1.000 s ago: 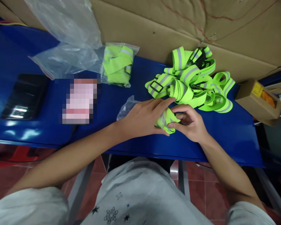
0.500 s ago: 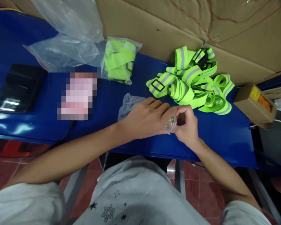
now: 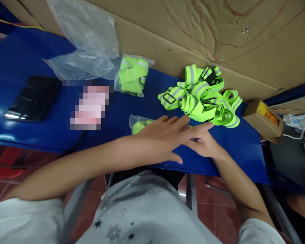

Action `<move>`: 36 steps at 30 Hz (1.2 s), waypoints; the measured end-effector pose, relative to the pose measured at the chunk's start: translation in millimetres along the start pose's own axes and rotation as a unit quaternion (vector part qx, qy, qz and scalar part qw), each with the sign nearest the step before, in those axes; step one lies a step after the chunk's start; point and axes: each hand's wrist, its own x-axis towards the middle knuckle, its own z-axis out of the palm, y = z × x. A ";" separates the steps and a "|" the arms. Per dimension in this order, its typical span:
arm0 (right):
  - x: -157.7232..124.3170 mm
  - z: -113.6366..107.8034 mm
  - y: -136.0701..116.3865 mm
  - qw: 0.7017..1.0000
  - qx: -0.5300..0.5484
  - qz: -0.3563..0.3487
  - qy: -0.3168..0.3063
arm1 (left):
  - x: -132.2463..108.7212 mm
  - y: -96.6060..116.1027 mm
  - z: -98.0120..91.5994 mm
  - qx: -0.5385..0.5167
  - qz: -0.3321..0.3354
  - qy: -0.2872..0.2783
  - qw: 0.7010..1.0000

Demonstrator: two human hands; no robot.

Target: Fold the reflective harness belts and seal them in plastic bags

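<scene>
Spread wider than before, my left hand [image 3: 165,139] lies across the bagged strap [image 3: 140,126], mostly hiding it; my right hand [image 3: 205,143] half-curls, grip unclear. Blue table [image 3: 136,106], red tiles [image 3: 205,196] below.

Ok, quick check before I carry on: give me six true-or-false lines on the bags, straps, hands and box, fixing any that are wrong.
1. The strap pile lies to the right of the far filled bag. True.
2. The strap pile is plain orange. False: it is bright green with grey stripes.
3. The left hand partly hides the near filled bag. True.
4. The cardboard box stands to the right of the strap pile. True.
5. The right hand is inside the cardboard box. False: it is by the left hand, its fingers partly hidden.
6. The far filled bag is on the floor. False: it lies on the blue table.
</scene>
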 end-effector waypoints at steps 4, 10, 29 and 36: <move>5.5 -19.4 -12.9 0.998 0.017 0.038 0.055 | 10.9 -32.7 -4.4 -0.297 -0.099 0.023 0.949; 4.3 -30.6 31.3 0.986 -0.031 0.007 0.164 | 15.8 -70.8 36.9 -0.563 -0.178 -0.079 0.803; 2.2 -15.8 41.5 0.948 0.170 0.130 0.238 | 10.4 -61.9 43.8 -0.689 -0.262 0.096 0.669; -0.8 -21.2 36.5 0.940 0.150 0.140 0.273 | 8.4 -66.7 42.1 -0.729 -0.243 0.051 0.638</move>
